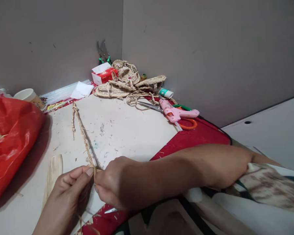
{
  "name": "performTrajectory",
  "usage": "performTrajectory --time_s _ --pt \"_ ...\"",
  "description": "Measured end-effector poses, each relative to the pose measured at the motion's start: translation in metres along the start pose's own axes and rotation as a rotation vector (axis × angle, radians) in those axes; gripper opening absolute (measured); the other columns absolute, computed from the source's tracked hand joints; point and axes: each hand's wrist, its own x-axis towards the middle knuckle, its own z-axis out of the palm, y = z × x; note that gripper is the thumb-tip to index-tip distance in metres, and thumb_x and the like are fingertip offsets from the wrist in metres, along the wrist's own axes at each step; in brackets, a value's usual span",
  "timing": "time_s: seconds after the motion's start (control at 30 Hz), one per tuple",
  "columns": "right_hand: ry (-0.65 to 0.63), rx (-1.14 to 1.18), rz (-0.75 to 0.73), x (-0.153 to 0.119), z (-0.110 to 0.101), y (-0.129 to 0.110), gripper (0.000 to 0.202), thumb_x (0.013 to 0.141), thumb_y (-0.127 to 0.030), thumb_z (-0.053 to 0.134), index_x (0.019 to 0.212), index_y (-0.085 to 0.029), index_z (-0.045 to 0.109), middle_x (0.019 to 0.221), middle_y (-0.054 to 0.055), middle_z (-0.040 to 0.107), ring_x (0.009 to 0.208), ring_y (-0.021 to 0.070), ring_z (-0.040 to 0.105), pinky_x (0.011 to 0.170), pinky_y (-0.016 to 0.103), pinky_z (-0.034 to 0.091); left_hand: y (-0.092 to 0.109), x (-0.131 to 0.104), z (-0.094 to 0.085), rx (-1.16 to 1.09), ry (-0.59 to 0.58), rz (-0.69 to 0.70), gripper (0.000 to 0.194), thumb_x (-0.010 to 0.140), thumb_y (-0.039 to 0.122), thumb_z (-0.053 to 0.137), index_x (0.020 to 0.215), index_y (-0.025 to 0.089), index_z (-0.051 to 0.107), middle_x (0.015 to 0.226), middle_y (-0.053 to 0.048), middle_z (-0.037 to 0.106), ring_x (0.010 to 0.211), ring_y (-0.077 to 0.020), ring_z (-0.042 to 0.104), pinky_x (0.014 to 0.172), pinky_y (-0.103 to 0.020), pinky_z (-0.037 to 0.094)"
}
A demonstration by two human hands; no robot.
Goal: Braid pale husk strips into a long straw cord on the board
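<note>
A thin braid of straw-coloured fibre [84,137] runs from the far side of the white board down to my two hands. My left hand [70,187] pinches its near end between thumb and forefinger. Right beside it, my right hand [115,181] is closed on a loose fibre strand [95,176] at the same end of the braid. The strand's far part is hidden inside my right fist. Partly behind my left hand lies a flat, pale strip of dried husk or leaf [55,168]. Loose strand ends hang below my left hand.
On the left sits a red plastic bag [17,130], with a paper cup [28,96] behind it. Coiled braids [112,89], a red tissue box [104,75], pruning shears [103,54], a pink glue gun [173,111] and orange-handled scissors [189,124] lie at the back, near grey walls.
</note>
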Motion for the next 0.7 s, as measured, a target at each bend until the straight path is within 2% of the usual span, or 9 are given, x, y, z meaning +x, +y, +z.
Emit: performTrajectory --time_s 0.1,0.2,0.3,0.37,0.43,0.57,0.6,0.63,0.7 --pt "0.032 -0.12 -0.123 -0.004 0.01 0.002 0.021 0.087 -0.018 0.048 0.082 -0.009 0.066 0.07 0.006 0.061 0.05 0.0113 0.038 0.043 0.028 0.021 -0.002 -0.001 0.004 -0.094 0.016 -0.023 0.019 0.073 0.032 0.075 0.071 0.014 0.07 0.06 0.0 0.059 0.052 -0.0092 0.049 0.051 -0.018 0.041" --pt "-0.015 -0.168 -0.268 -0.01 0.003 0.002 0.017 0.083 -0.008 0.049 0.076 -0.01 0.065 0.076 0.007 0.064 0.058 0.0117 0.049 0.045 0.027 0.027 -0.001 -0.003 0.007 -0.081 0.003 -0.046 0.019 0.07 0.031 0.078 0.078 0.015 0.073 0.062 -0.001 0.062 0.053 -0.0105 0.053 0.052 -0.02 0.044" --pt "-0.271 -0.051 -0.401 -0.014 -0.014 -0.003 0.02 0.081 -0.006 0.052 0.063 -0.015 0.056 0.069 0.001 0.062 0.058 0.0103 0.049 0.046 0.026 0.03 0.002 -0.005 0.007 -0.036 0.034 -0.067 0.022 0.068 0.033 0.079 0.08 0.015 0.073 0.058 -0.001 0.062 0.047 -0.0084 0.049 0.044 -0.017 0.038" --pt "-0.439 0.112 -0.401 -0.014 -0.026 -0.004 0.024 0.08 -0.011 0.057 0.058 -0.017 0.047 0.061 -0.003 0.057 0.053 0.0091 0.045 0.044 0.025 0.029 0.004 -0.007 0.006 -0.03 0.047 -0.101 0.023 0.067 0.035 0.079 0.076 0.016 0.072 0.057 -0.001 0.063 0.044 -0.0081 0.049 0.042 -0.016 0.036" --pt "-0.36 0.303 -0.276 -0.01 -0.036 -0.002 0.025 0.078 -0.016 0.061 0.059 -0.017 0.046 0.058 -0.005 0.053 0.053 0.0078 0.044 0.046 0.022 0.03 0.006 -0.008 0.006 -0.042 0.044 -0.114 0.025 0.066 0.038 0.079 0.072 0.016 0.07 0.056 -0.001 0.063 0.043 -0.0082 0.049 0.042 -0.017 0.036" --pt "0.244 0.646 0.234 0.003 -0.033 0.013 0.022 0.089 -0.032 0.048 0.078 -0.015 0.057 0.069 -0.001 0.056 0.061 0.0072 0.046 0.055 0.02 0.033 0.007 -0.009 0.008 -0.041 0.071 -0.059 0.026 0.063 0.038 0.081 0.071 0.016 0.07 0.053 0.002 0.058 0.042 -0.0049 0.041 0.04 -0.014 0.031" --pt "0.262 0.716 0.31 0.007 -0.028 0.018 0.024 0.09 -0.035 0.046 0.084 -0.014 0.058 0.071 -0.001 0.057 0.061 0.0076 0.047 0.056 0.02 0.034 0.007 -0.008 0.008 -0.04 0.072 -0.045 0.026 0.063 0.037 0.082 0.073 0.016 0.07 0.054 0.002 0.057 0.042 -0.0045 0.041 0.04 -0.014 0.031" --pt "0.178 0.798 0.34 0.01 -0.023 0.021 0.026 0.089 -0.037 0.047 0.087 -0.014 0.058 0.071 0.0 0.057 0.061 0.0078 0.047 0.055 0.02 0.034 0.007 -0.008 0.008 -0.034 0.065 -0.037 0.025 0.062 0.035 0.083 0.075 0.016 0.071 0.054 0.002 0.057 0.042 -0.0043 0.04 0.04 -0.014 0.031" --pt "-0.109 0.927 0.354 0.016 -0.014 0.026 0.029 0.089 -0.04 0.047 0.082 -0.013 0.058 0.063 -0.002 0.052 0.056 0.0078 0.044 0.053 0.021 0.033 0.006 -0.007 0.007 -0.002 0.05 -0.012 0.025 0.063 0.032 0.082 0.079 0.016 0.073 0.053 0.003 0.057 0.041 -0.0038 0.036 0.039 -0.015 0.029"
